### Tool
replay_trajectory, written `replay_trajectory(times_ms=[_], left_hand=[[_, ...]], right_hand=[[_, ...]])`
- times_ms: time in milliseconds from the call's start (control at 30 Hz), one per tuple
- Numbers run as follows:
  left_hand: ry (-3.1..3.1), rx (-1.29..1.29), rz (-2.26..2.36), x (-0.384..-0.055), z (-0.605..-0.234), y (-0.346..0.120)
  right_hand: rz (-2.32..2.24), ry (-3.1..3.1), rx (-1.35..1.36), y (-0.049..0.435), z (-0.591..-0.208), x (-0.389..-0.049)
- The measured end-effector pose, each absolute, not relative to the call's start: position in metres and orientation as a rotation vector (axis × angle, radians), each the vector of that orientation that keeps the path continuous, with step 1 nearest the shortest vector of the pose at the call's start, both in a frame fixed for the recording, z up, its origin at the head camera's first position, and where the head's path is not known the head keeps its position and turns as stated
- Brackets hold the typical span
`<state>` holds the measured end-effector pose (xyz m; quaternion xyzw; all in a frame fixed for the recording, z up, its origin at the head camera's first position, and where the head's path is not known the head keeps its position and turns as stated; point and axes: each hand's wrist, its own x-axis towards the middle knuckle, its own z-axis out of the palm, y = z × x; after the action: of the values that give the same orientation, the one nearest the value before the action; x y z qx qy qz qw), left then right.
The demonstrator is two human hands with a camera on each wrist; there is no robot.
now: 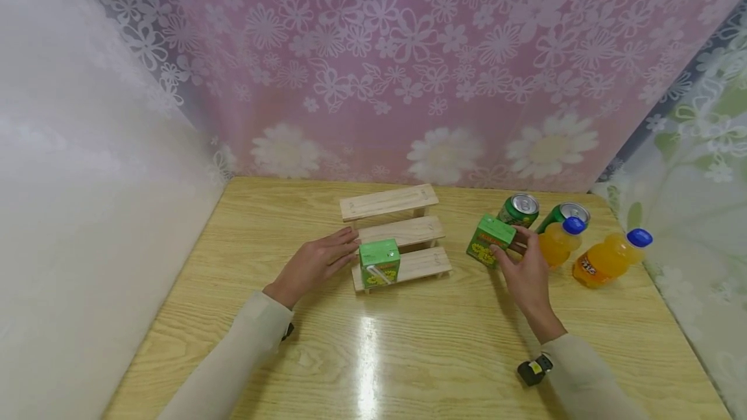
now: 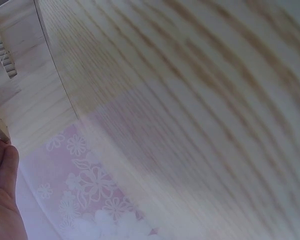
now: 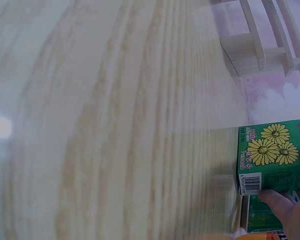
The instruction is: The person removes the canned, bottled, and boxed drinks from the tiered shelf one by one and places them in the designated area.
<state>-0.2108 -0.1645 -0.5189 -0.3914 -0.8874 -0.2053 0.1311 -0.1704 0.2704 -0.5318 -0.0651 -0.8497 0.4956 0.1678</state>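
My right hand (image 1: 528, 274) grips a green drink carton (image 1: 489, 238) printed with yellow flowers, in front of the cans. In the right wrist view, thumb and fingers hold that carton (image 3: 274, 155) by its side. A second green drink carton (image 1: 379, 263), with a straw on its front, stands at the left end of the lowest step of a three-tier wooden stand (image 1: 417, 266). My left hand (image 1: 315, 261) has its fingers extended and touches the left side of the stand. In the left wrist view, its fingertips meet the wooden edge (image 2: 0, 129).
Two green cans, a nearer one (image 1: 519, 210) and another (image 1: 569, 214), stand at the right rear. Beside them are two orange drink bottles with blue caps, one (image 1: 557, 245) partly behind my right hand and one (image 1: 607, 261) farther right. A floral curtain (image 1: 379, 83) hangs behind the wooden table (image 1: 420, 349).
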Motion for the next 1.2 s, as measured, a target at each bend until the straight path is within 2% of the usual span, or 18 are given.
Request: replay_trajectory(times_ms=[967, 1200], left_hand=[[-2.537, -1.144, -0.637, -0.21, -0.517, -0.163], [-2.542, -1.14, -0.625, -0.211, -0.519, -0.164]], right_hand=[[1.447, -2.44, -0.128, 0.274, -0.528, -0.168], [1.277, -2.423, -0.07, 0.27, -0.518, -0.17]])
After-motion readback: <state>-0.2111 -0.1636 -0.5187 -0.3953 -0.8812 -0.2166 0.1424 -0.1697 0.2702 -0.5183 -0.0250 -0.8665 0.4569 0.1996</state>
